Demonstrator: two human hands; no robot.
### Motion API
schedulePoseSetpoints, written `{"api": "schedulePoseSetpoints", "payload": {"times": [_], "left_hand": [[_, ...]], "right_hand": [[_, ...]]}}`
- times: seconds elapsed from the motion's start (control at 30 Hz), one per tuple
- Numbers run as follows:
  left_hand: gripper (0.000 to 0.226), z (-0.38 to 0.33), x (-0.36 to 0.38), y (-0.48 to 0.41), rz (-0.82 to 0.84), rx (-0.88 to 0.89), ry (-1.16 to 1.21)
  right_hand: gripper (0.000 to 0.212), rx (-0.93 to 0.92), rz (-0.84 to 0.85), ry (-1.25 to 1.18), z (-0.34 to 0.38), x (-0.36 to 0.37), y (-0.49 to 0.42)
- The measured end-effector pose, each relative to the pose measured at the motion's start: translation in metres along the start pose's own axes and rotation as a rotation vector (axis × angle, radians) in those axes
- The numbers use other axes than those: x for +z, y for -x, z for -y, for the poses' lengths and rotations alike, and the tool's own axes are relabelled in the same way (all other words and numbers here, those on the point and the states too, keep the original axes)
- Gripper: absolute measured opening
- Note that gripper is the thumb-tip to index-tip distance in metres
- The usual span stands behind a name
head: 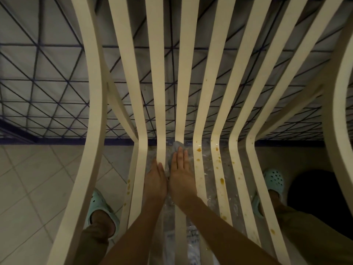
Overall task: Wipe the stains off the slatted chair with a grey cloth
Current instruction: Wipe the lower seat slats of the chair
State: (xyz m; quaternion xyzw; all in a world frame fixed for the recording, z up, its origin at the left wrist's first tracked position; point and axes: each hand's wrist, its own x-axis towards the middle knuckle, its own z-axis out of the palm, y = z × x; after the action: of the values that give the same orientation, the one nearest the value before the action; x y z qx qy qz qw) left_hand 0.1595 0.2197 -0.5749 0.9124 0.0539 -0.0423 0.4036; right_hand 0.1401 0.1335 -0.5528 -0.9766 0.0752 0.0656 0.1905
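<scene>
The cream slatted chair [162, 88] fills the view, its slats running from the seat up into the backrest. My right hand [181, 173] lies flat on a middle seat slat, pressing the grey cloth [176, 150], which pokes out past the fingertips near the seat's bend. My left hand [155, 178] rests flat on the neighbouring slat to the left, fingers together, holding nothing. Orange-brown stains [199, 149] dot the slats right of my hands, and a few stains [128, 185] mark a slat on the left.
A blue-lined mesh screen [47, 83] stands behind the backrest. Pale floor tiles [34, 178] lie to the left. My feet in mint clogs [97, 203] [274, 178] straddle the seat. Clear plastic sheeting [191, 236] lies under the slats. A dark round shape [315, 188] sits at the right.
</scene>
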Motion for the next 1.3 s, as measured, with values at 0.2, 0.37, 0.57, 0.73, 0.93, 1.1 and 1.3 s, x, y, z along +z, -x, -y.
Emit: {"api": "schedulePoseSetpoints", "payload": {"times": [0.2, 0.37, 0.57, 0.73, 0.93, 1.1, 1.3], "left_hand": [[0.042, -0.011, 0.009, -0.01, 0.014, -0.023, 0.037], [0.039, -0.012, 0.007, 0.007, 0.011, 0.043, 0.154], [0.037, 0.0, -0.012, 0.041, -0.043, 0.112, 0.186], [0.044, 0.011, -0.02, 0.101, 0.044, 0.06, 0.131], [0.038, 0.007, -0.043, 0.155, 0.066, -0.031, 0.138], [0.04, -0.002, -0.065, 0.173, 0.121, -0.067, 0.071], [0.038, -0.005, -0.076, 0.204, 0.177, -0.115, 0.029]], "right_hand": [[0.076, 0.019, -0.058, 0.021, -0.009, -0.013, -0.022], [0.077, 0.035, 0.108, 0.023, -0.016, -0.003, 0.001], [0.076, 0.019, 0.163, 0.033, 0.0, -0.01, 0.029], [0.074, 0.026, 0.211, 0.015, 0.001, -0.015, 0.084], [0.088, 0.033, 0.248, 0.035, 0.013, -0.009, 0.149], [0.097, 0.069, 0.202, -0.041, 0.023, -0.001, 0.193], [0.075, 0.057, 0.219, -0.075, 0.027, -0.009, 0.237]]}}
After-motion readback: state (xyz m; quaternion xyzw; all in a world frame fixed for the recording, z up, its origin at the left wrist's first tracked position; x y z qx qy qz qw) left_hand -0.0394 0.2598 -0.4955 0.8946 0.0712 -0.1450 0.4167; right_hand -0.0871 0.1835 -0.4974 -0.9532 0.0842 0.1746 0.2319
